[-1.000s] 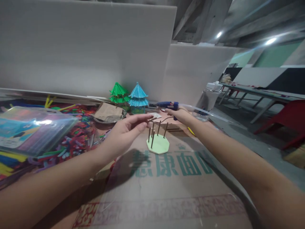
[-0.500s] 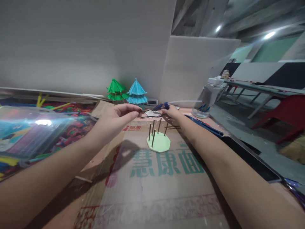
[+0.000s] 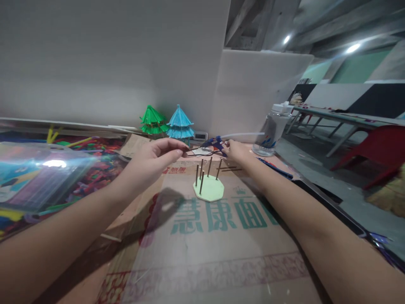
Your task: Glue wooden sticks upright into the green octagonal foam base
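Observation:
Between the thumb and fingers of my left hand [image 3: 161, 158] is a thin dark stick, pinched, its end pointing right. A dark blue glue gun [image 3: 215, 143] lies at the back on a small whitish pad [image 3: 199, 151], with a clear glue stick [image 3: 243, 134] out of its rear. My right hand [image 3: 237, 152] is at the gun's handle, its fingers loosened and partly hidden. Nearer me, a pale green octagonal board [image 3: 209, 190] lies on the cardboard with several thin brown sticks [image 3: 201, 182] standing upright near its edge.
Green [image 3: 152, 120] and blue [image 3: 179, 122] umbrella-roofed models stand at the back wall. A clear jar [image 3: 268, 131] is to the right, loose brown sticks [image 3: 230, 169] behind the board. Left are a plastic box [image 3: 41, 177] and a colourful heap [image 3: 104, 164]. Printed cardboard [image 3: 196, 253] covers the tabletop.
My right hand has shifted right, off the glue gun's handle, which shows more now. The gun stays on its pad. My left hand keeps the stick in nearly the same place.

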A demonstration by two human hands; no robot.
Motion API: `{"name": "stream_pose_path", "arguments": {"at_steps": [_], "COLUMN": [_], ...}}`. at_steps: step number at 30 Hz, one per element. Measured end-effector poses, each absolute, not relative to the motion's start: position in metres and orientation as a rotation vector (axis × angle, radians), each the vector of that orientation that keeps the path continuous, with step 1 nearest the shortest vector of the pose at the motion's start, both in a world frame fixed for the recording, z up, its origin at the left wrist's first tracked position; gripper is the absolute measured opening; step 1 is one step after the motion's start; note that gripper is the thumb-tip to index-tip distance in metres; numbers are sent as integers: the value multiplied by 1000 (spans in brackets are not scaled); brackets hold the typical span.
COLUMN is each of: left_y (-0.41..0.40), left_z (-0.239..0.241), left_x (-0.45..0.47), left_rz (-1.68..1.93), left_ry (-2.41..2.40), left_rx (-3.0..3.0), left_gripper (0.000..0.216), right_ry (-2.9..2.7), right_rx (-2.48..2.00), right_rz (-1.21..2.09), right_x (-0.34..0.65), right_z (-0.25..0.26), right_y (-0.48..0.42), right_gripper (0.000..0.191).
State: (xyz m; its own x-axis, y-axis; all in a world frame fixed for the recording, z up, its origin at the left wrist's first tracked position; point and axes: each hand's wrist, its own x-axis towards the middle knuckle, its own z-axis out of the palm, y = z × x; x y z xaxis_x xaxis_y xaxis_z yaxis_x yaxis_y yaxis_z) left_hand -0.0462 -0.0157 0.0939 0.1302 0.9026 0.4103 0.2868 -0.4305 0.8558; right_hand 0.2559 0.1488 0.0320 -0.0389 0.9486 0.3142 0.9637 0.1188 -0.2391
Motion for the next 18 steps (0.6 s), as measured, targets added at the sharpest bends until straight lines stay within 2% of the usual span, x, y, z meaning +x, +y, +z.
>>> {"name": "stream_pose_path", "arguments": {"at_steps": [6, 10, 18], "left_y": [-13, -20, -10], "left_z": [92, 96, 93], "left_x": [-45, -43, -47], "left_rz": [1316, 1325, 1340], "left_ry": [1111, 1136, 1115], "left_rx": [1796, 1769, 1781], "left_gripper": [17, 13, 14], "right_ry": [-2460, -2706, -2850], "right_rx": [-1467, -1202, -1083], "right_rz": [-144, -178, -247], "right_x": [231, 201, 181], "right_z": [42, 30, 22], "right_y": [128, 136, 164], "right_gripper": [26, 29, 22]}}
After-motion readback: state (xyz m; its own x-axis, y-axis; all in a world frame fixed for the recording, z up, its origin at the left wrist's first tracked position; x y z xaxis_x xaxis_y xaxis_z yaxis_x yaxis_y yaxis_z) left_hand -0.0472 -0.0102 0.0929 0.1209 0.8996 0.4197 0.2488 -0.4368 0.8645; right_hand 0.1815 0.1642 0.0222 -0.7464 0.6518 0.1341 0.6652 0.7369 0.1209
